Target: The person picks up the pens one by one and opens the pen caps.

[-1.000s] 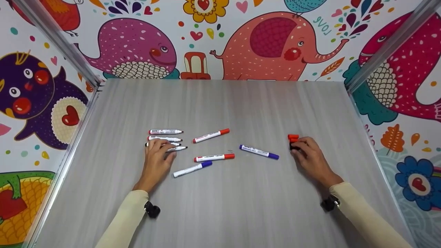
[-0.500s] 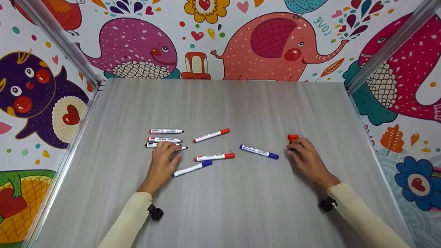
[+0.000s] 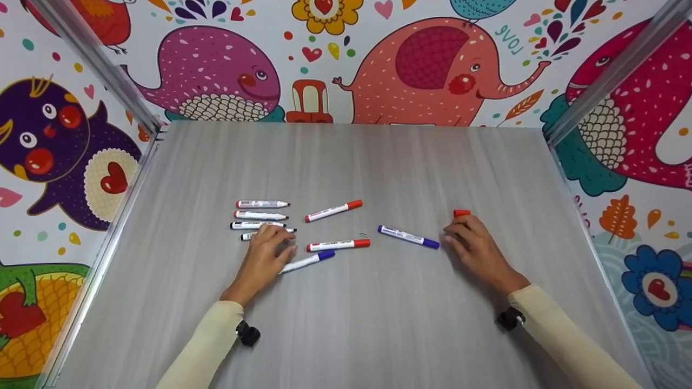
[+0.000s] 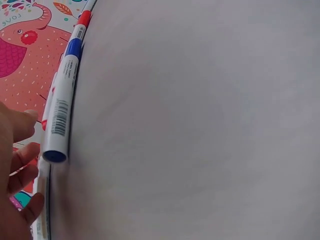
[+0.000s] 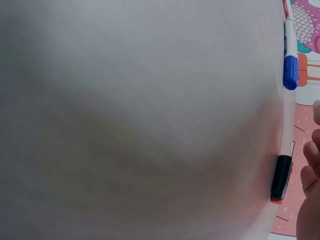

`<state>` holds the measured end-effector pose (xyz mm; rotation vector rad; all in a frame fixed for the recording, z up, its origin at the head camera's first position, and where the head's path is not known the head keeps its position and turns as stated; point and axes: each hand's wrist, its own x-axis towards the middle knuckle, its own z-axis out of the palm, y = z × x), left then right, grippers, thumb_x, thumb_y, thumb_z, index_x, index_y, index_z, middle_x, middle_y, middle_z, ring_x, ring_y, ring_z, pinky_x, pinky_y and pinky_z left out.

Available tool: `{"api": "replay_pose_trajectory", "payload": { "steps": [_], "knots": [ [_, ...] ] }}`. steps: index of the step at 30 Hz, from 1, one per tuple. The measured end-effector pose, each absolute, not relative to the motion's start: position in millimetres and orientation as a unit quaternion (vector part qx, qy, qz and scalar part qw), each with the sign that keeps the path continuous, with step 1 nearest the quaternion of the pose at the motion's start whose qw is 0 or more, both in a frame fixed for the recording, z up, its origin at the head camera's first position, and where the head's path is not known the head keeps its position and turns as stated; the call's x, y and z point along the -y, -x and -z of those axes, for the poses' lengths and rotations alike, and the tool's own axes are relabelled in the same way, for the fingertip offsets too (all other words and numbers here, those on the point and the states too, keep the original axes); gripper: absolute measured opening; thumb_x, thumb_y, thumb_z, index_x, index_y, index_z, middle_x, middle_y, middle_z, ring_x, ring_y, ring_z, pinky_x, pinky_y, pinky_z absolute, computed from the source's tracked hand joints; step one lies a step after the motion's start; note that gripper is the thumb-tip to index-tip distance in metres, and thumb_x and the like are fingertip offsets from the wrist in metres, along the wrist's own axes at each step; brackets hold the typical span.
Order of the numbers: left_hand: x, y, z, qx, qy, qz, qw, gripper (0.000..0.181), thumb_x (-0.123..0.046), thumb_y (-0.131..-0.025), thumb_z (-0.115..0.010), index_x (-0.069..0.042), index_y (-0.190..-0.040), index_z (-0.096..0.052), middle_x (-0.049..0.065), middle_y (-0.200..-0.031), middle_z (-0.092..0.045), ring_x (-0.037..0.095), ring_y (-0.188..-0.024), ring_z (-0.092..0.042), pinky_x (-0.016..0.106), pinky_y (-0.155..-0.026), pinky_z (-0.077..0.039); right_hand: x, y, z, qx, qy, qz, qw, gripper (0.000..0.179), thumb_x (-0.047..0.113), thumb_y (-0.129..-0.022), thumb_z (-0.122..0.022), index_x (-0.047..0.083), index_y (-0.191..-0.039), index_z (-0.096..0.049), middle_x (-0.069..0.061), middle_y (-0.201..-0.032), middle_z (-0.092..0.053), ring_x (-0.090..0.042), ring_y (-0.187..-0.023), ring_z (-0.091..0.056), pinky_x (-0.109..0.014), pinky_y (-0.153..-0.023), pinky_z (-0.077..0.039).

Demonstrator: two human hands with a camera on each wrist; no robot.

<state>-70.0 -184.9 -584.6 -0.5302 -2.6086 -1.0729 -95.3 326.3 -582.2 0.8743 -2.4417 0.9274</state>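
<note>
My left hand point(image 3: 264, 256) hovers over the lowest uncapped black-tipped marker point(image 3: 246, 236), its thumb beside a white marker with a blue cap point(image 3: 309, 262). In the left wrist view the fingers are loosely bent and apart from that blue-capped marker, whose barcode and blue end face the camera. My right hand point(image 3: 480, 248) is just beside the loose caps, fingers loosely bent with nothing between them. One red cap point(image 3: 461, 213) shows past its fingers; a black cap point(image 5: 281, 177) stands out in the right wrist view, hidden by the hand from the head camera.
Uncapped markers point(image 3: 262, 204) lie in a rough stack at left. Two red-capped markers point(image 3: 334, 211) lie at centre, and another blue-capped marker point(image 3: 408, 237) lies right of them. The grey tabletop point(image 3: 357, 324) is bordered by cartoon-printed walls point(image 3: 421, 65).
My left hand has slid right and slightly down off the uncapped markers toward the blue-capped marker. The right hand has let go of the black cap and shifted a little left.
</note>
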Motion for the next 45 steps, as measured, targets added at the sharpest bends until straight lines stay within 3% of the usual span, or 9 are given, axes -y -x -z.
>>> {"api": "replay_pose_trajectory", "payload": {
  "steps": [12,21,33,45],
  "knots": [
    [172.8,69.4,577.3,0.905,0.203,0.356,0.111,0.022,-0.007,-0.092,-0.089,-0.003,-0.111,-0.080,0.009,-0.112,-0.071,0.031,-0.112,-0.061,0.054,-0.092,-0.044,-307.0,96.9,580.5,0.878,-0.320,-0.313,0.172,0.031,-0.004,-0.085,-0.092,0.000,-0.112,-0.079,-0.014,-0.116,-0.067,-0.032,-0.111,-0.061,-0.030,-0.100,-0.043],
    [163.6,69.1,573.3,0.905,0.230,0.343,0.108,0.022,-0.008,-0.091,-0.089,-0.003,-0.111,-0.081,0.011,-0.114,-0.071,0.032,-0.110,-0.061,0.055,-0.091,-0.046,-288.7,98.2,579.9,0.870,-0.340,-0.318,0.165,0.032,0.000,-0.085,-0.093,0.002,-0.114,-0.079,-0.011,-0.116,-0.066,-0.030,-0.109,-0.060,-0.029,-0.097,-0.044],
    [155.0,71.1,573.5,0.904,0.238,0.343,0.092,0.022,-0.008,-0.092,-0.089,-0.004,-0.112,-0.081,0.009,-0.114,-0.071,0.031,-0.112,-0.061,0.056,-0.095,-0.046,-264.3,98.2,583.2,0.867,-0.365,-0.304,0.151,0.028,0.005,-0.089,-0.092,0.003,-0.114,-0.078,-0.013,-0.116,-0.067,-0.029,-0.107,-0.062,-0.043,-0.091,-0.046],
    [142.4,74.8,574.4,0.901,0.258,0.335,0.093,0.021,-0.009,-0.093,-0.088,-0.005,-0.112,-0.080,0.010,-0.115,-0.071,0.032,-0.113,-0.061,0.056,-0.093,-0.048,-243.9,96.8,583.8,0.872,-0.364,-0.302,0.127,0.028,0.012,-0.093,-0.091,0.005,-0.116,-0.079,-0.010,-0.119,-0.067,-0.028,-0.109,-0.061,-0.046,-0.095,-0.049]
  ]
}}
